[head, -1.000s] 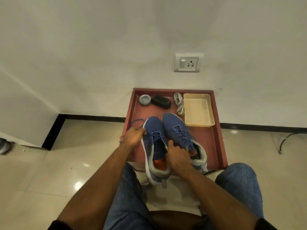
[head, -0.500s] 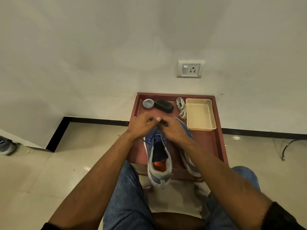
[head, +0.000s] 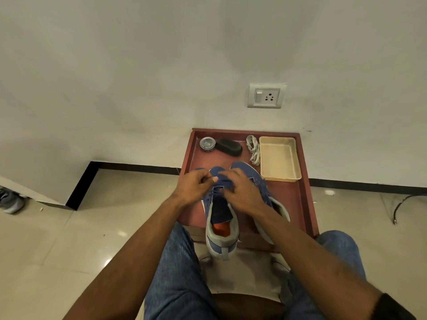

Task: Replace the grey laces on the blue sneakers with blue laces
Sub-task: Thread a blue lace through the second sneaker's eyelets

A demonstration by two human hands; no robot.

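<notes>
Two blue sneakers lie on a red-brown tray (head: 302, 199), toes toward the wall. The left sneaker (head: 220, 229) shows a grey collar and orange insole; the right sneaker (head: 276, 205) is partly hidden by my right forearm. Both carry a blue lace (head: 213, 192). My left hand (head: 196, 185) pinches the blue lace over the left sneaker's front eyelets. My right hand (head: 242, 190) hovers beside it with curled fingers on the same lace area; its grip is partly hidden. The removed grey laces (head: 253, 148) lie bundled at the tray's back.
A beige plastic tray (head: 279, 159) sits at the back right, a round tin (head: 207, 143) and a black brush (head: 228, 147) at the back left. A wall socket (head: 266, 95) is above. My jeans-clad knees flank the tray; a grey shoe (head: 10, 200) lies far left.
A second ago my left hand held the lace out to the left and my right hand rested on the sneaker's tongue. Both hands have since come together over the left sneaker's front eyelets.
</notes>
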